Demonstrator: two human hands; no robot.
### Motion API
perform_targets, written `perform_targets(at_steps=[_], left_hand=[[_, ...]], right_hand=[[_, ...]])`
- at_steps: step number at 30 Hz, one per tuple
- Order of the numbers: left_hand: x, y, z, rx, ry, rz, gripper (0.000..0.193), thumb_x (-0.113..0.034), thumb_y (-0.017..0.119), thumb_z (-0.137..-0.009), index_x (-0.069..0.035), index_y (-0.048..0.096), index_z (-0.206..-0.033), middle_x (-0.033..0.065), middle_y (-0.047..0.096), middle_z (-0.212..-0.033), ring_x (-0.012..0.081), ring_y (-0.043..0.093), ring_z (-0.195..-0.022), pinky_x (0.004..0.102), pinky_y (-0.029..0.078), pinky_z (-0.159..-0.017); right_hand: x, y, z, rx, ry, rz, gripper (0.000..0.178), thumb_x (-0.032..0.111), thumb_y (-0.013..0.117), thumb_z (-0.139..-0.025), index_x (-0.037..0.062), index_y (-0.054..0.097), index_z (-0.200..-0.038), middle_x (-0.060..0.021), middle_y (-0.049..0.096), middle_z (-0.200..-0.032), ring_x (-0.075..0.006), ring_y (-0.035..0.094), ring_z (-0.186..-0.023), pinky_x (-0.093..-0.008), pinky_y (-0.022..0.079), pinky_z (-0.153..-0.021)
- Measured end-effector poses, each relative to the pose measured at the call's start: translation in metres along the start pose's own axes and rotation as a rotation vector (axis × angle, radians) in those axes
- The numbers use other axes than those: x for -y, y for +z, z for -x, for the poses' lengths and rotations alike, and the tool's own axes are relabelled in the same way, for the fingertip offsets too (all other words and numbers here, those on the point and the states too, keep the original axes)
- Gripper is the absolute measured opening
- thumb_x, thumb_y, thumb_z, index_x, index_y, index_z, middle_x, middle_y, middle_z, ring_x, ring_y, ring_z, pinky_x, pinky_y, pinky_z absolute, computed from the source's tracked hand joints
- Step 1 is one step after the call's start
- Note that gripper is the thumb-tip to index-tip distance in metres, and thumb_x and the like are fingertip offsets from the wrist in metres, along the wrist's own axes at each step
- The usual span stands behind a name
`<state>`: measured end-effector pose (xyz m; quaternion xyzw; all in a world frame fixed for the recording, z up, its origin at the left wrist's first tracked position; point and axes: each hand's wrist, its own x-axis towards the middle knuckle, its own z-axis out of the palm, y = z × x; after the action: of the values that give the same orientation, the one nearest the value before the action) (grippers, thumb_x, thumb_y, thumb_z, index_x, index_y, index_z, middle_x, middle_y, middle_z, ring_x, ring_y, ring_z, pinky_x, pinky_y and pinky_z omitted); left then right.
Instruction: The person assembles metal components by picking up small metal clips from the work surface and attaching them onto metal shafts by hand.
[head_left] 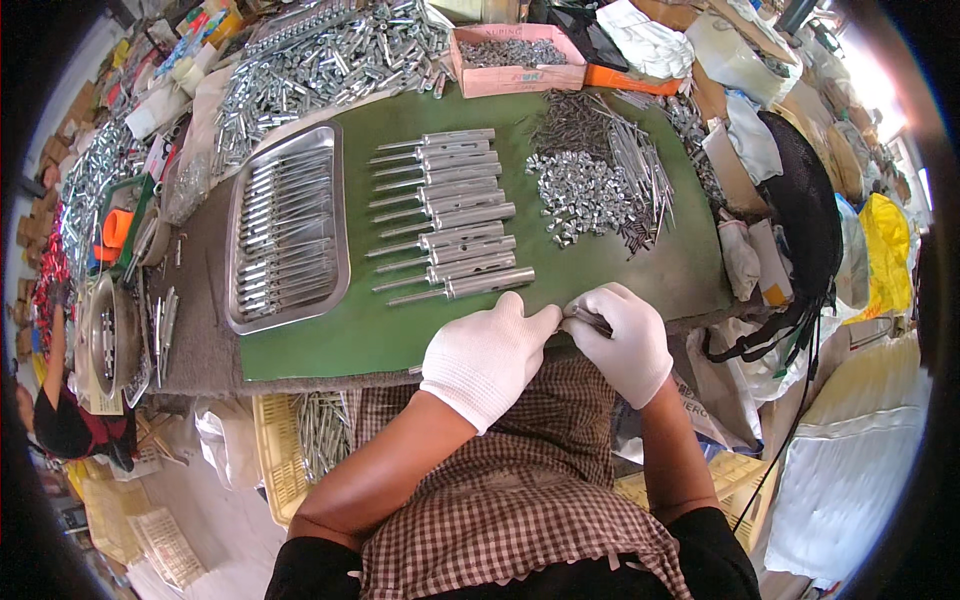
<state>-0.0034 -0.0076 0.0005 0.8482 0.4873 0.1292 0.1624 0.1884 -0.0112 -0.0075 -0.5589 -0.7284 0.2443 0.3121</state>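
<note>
Both white-gloved hands are meeting at the near edge of the green-covered counter [380,340]: the left hand [487,355] and right hand [625,340] are together pinching a small slim grey metal piece [588,319], its long axis running left-right between their fingertips. A row of finished silver metal rods [450,215] is lying just beyond, nearer the left hand.

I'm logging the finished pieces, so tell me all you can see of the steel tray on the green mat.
The steel tray is a shiny rectangular pan with rounded corners and a raised rim. It lies flat on the left part of the green mat, long side running away from the person. Slim metal rods lie in rows inside it. Neither gloved hand touches it.
</note>
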Motion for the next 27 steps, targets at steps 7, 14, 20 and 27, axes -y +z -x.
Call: perform_targets(at_steps=[7, 14, 20, 27], left_hand=[[-0.001, -0.002, 0.0, 0.027, -0.018, -0.018, 0.02, -0.022, 0.059, -0.088, -0.021, 0.062, -0.108, 0.0099, 0.053, -0.08, 0.0303, 0.06, -0.06, 0.0419, 0.05, -0.053], [-0.001, 0.001, -0.001, 0.006, -0.014, -0.041, 0.018, -0.022, 0.059, -0.089, -0.022, 0.064, -0.106, 0.0101, 0.054, -0.079, 0.0297, 0.06, -0.058, 0.0414, 0.051, -0.052], [-0.001, 0.001, -0.001, 0.004, -0.031, -0.027, 0.017, -0.022, 0.059, -0.089, -0.022, 0.065, -0.105, 0.0099, 0.055, -0.079, 0.0288, 0.059, -0.057, 0.0406, 0.051, -0.052], [-0.001, 0.0, -0.003, 0.017, -0.02, -0.035, 0.018, -0.021, 0.059, -0.089, -0.022, 0.064, -0.106, 0.0093, 0.055, -0.08, 0.0291, 0.06, -0.058, 0.0409, 0.05, -0.053]], right_hand=[[-0.014, -0.011, -0.011, -0.088, -0.034, -0.023, 0.012, 0.013, 0.071, -0.08, 0.0055, 0.067, -0.088, -0.0121, 0.067, -0.086, -0.0297, 0.065, -0.081, -0.0356, 0.052, -0.074], [-0.051, -0.016, -0.064, -0.263, 0.151, 0.374, 0.02, 0.025, 0.069, -0.084, 0.0071, 0.07, -0.093, -0.0142, 0.066, -0.092, -0.0346, 0.064, -0.085, -0.042, 0.05, -0.075], [-0.047, -0.014, -0.054, -0.175, 0.233, 0.448, 0.018, 0.026, 0.068, -0.083, 0.0084, 0.067, -0.086, -0.0139, 0.064, -0.089, -0.036, 0.063, -0.084, -0.044, 0.05, -0.074], [-0.044, -0.018, -0.057, -0.158, 0.118, 0.447, 0.018, 0.024, 0.069, -0.082, 0.0078, 0.067, -0.088, -0.0132, 0.065, -0.091, -0.0341, 0.064, -0.085, -0.0418, 0.051, -0.074]])
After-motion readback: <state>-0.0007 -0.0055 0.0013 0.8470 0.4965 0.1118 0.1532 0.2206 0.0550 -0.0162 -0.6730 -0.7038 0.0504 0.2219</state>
